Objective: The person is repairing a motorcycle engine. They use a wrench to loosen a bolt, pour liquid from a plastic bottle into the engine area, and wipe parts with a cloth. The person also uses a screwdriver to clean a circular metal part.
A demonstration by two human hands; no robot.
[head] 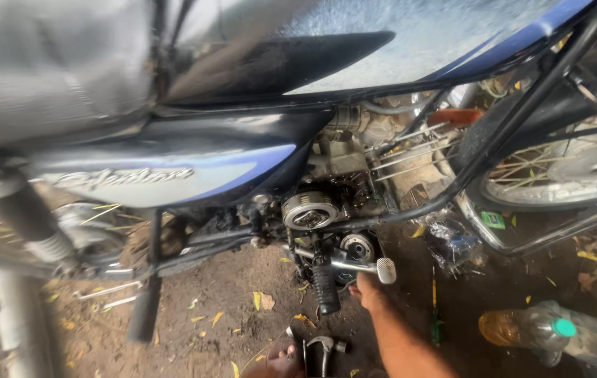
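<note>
Engine cover off, clutch [310,210] exposed; right hand [367,290] reaching under brake pedal [385,269], grip state unclear; left hand unseen.

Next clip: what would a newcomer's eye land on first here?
The dark blue and silver motorcycle fills the upper frame, its side cover off so the round clutch assembly shows at centre. Just below, the person's right hand reaches up under the brake pedal, while the left hand sits at the bottom edge by metal parts on the dirt. A plastic bottle lies at lower right.
</note>
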